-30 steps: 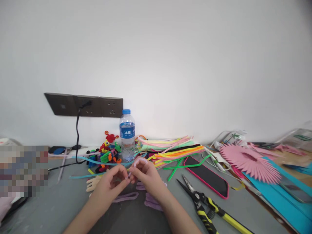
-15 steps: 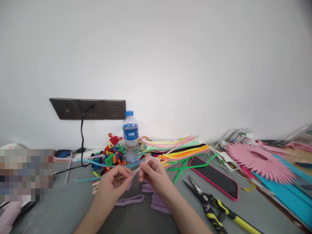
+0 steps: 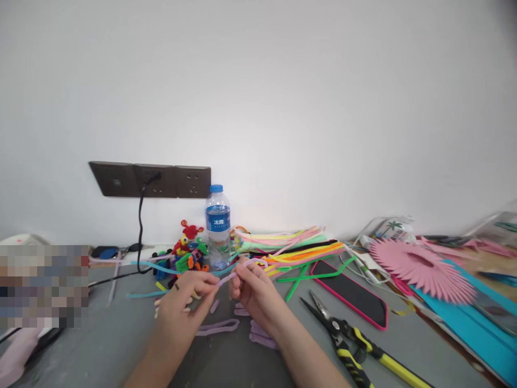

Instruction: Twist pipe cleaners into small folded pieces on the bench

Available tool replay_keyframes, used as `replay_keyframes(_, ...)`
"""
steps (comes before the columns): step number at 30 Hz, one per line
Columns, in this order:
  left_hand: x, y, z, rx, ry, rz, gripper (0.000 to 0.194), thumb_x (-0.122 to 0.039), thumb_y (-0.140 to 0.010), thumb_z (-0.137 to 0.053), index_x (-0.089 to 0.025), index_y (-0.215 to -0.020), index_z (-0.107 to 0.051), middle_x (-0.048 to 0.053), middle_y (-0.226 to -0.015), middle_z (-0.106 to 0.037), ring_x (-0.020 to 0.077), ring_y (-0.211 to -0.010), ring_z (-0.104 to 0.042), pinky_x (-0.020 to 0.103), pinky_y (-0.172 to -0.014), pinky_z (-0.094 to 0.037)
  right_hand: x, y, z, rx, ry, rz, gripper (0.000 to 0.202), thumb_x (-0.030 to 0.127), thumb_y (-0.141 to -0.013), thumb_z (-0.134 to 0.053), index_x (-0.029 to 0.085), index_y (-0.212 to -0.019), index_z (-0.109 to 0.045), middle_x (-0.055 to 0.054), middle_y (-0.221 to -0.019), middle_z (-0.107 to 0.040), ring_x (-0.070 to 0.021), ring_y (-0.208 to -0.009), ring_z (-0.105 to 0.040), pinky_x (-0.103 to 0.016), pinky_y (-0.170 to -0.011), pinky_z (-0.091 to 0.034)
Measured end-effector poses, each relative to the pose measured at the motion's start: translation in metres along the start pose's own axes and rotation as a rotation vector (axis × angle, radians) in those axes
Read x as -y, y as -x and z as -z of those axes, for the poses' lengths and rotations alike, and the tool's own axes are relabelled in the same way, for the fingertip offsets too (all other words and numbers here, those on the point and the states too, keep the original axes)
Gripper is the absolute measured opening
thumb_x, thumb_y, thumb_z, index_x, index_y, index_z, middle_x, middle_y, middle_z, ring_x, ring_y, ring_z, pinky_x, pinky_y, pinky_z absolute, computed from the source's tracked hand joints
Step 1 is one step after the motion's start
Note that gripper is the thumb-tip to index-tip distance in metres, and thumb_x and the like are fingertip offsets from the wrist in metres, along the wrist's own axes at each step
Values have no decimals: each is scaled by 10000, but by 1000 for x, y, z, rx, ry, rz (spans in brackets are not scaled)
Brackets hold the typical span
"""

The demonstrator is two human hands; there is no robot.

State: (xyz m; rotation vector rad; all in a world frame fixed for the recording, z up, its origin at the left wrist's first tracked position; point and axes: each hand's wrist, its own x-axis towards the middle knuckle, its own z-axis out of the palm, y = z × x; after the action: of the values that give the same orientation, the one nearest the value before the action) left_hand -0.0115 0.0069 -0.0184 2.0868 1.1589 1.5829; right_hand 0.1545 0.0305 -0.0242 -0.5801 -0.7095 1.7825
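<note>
Both hands pinch one light purple pipe cleaner (image 3: 226, 278) above the grey table. My left hand (image 3: 183, 304) is closed on its left end, thumb against fingers. Closed a little farther along it is my right hand (image 3: 255, 291), with a curved part of the purple stem showing above the fingers. Below the hands lie a bent purple pipe cleaner loop (image 3: 218, 327), a short purple piece (image 3: 214, 306) and a folded purple bunch (image 3: 262, 335), partly hidden by my right wrist.
Yellow-handled pliers-like cutters (image 3: 343, 337) lie open at right, near a pink-edged phone (image 3: 351, 293). Behind my hands are a water bottle (image 3: 218, 223), small colourful figures (image 3: 188, 253) and a pile of pipe cleaners (image 3: 291, 245). A pink pleated paper ring (image 3: 422, 269) lies far right.
My left hand has turned slightly, back of the hand more in view, and a little more purple stem shows between the hands. The whole view has shifted slightly.
</note>
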Motion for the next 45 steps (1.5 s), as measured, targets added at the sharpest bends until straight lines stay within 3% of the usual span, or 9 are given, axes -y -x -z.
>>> replay_keyframes(6, 2, 0, -9, 190, 212, 272, 131, -244, -835, -581, -189, -716, -594, 46, -775, -668, 173, -748, -655, 221, -588, -537, 0, -2, 4, 12, 168, 133, 385, 423, -731, -778, 183, -712, -478, 47, -526, -606, -71, -454, -541, -176, -485, -383)
replay_keyframes(12, 1, 0, -11, 215, 294, 477, 95, -260, -749, -668, -188, -774, -612, 4, -686, -628, 156, -655, -617, 225, -600, -506, 2, -1, 2, 66, 243, 139, 389, 440, -741, -764, 183, -701, -475, 47, -507, -605, -75, -445, -531, -188, -477, -385)
replay_keyframes(17, -3, 1, -11, 97, 444, 563, 228, -290, -700, -752, -199, -792, -564, -41, -639, -554, 119, -610, -539, 197, -593, -462, -2, -4, 6, -21, 206, 103, 411, 450, -698, -792, 171, -683, -490, 51, -520, -602, -64, -441, -526, -180, -478, -394)
replay_keyframes(21, -8, -5, -11, -114, 656, 656, 345, -338, -653, -812, -192, -701, -503, -57, -628, -486, 88, -590, -461, 161, -559, -406, -3, -7, 9, -63, 156, 50, 431, 442, -656, -820, 169, -658, -487, 48, -516, -598, -62, -431, -522, -171, -460, -382)
replay_keyframes(26, -4, -16, -1, -311, 859, 808, 410, -349, -536, -884, -195, -717, -549, -65, -647, -489, 81, -609, -478, 189, -643, -473, 13, -9, 13, -162, 33, 117, 460, 390, -608, -859, 174, -611, -452, 65, -505, -559, -47, -446, -503, -159, -469, -385)
replay_keyframes(28, 1, -15, 1, -269, 765, 826, 378, -387, -575, -863, -199, -818, -643, -41, -670, -549, 98, -649, -521, 189, -637, -472, 17, -9, 14, -187, 19, 172, 466, 384, -606, -860, 179, -603, -441, 68, -500, -553, -48, -448, -501, -160, -469, -384)
replay_keyframes(31, 3, -8, -3, -68, 636, 851, 418, -453, -645, -809, -179, -945, -714, 14, -731, -634, 132, -702, -571, 209, -630, -478, 13, -8, 12, -159, 101, 172, 450, 422, -624, -842, 179, -619, -463, 57, -492, -568, -55, -426, -499, -165, -448, -364)
replay_keyframes(35, -1, -2, -13, 138, 661, 842, 400, -477, -673, -780, -157, -909, -736, 40, -752, -666, 136, -654, -570, 234, -597, -473, 2, -4, 7, -43, 190, 88, 416, 440, -673, -807, 176, -654, -486, 44, -500, -588, -67, -428, -515, -175, -457, -378)
replay_keyframes(45, -5, -4, -11, 116, 592, 809, 311, -422, -635, -809, -150, -750, -711, 31, -647, -674, 145, -604, -585, 236, -577, -462, 9, 1, 0, 22, 137, 13, 380, 436, -681, -807, 172, -774, -551, 49, -555, -608, -60, -461, -538, -163, -487, -406)
